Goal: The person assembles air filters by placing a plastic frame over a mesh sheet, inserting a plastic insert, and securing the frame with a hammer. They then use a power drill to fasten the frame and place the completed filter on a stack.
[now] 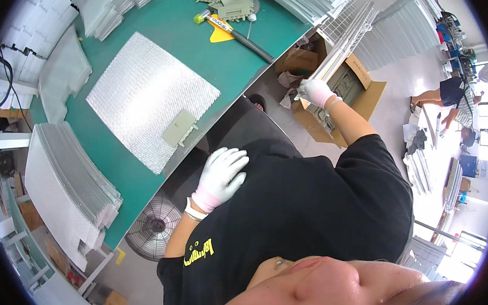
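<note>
Ahead-left of the white-gloved left hand (221, 173), fingers slightly spread, a grey-green plastic plate (179, 128) edges the green worktop (163, 17); right hand's (316, 92) fingers unclear.

Green desk (187, 47), 11 o'clock: silver sheet (145, 86) bearing grey-green plate (180, 128). Hammer (241, 37), 12 o'clock. Open box (372, 97), 2 o'clock, gloved right hand (314, 91) alongside. Gloved left hand (220, 173), near centre.

A green-topped counter (187, 38) stands on a grey floor (397, 84), a round wire-guarded fan (143, 230) near its edge. Windows (482, 108) on the right glow bright white.
</note>
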Demonstrator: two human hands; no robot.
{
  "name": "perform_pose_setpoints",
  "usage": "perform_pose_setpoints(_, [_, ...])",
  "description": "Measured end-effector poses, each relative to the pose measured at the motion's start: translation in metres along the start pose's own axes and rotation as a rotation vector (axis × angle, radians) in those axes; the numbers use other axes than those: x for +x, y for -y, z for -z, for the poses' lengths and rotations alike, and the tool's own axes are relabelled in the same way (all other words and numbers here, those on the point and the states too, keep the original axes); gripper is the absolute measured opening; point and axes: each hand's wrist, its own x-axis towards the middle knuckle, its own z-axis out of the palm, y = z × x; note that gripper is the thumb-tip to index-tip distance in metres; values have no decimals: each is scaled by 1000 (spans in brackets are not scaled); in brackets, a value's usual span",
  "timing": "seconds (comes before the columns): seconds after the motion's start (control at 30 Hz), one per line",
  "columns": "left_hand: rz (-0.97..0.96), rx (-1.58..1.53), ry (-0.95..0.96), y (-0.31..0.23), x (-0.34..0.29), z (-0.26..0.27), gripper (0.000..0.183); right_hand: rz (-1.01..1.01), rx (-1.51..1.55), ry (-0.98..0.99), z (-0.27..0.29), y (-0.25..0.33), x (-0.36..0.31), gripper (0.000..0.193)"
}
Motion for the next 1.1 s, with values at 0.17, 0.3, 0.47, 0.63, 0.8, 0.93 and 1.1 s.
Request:
perform_pose_setpoints(0.17, [356,-341,26,37,-25,-44,34,34,-120,-131,72,43,6,17])
perform_pose_setpoints(0.3, [475,-396,-71,45,0,-54,31,140,-31,-237,133,76,2,21])
perform_pose_setpoints(0.47, [386,-497,-66,45,29,-61,31,-60,-33,28,117,58,6,39])
perform_pose_setpoints(0.63, [477,-537,-77,48,9,-61,32,10,-135,326,8,12,9,40])
perform_pose_setpoints(0.8, [572,-459,-55,46,-28,-50,33,10,-91,240,-17,5,7,21])
perform_pose_setpoints(0.93, [691,-570,-106,54,-52,-59,34,241,-250,82,-3,1,11,22])
perform_pose_setpoints(1.1, [683,-573,-109,55,-49,-62,34,348,-104,-272,54,14,12,24])
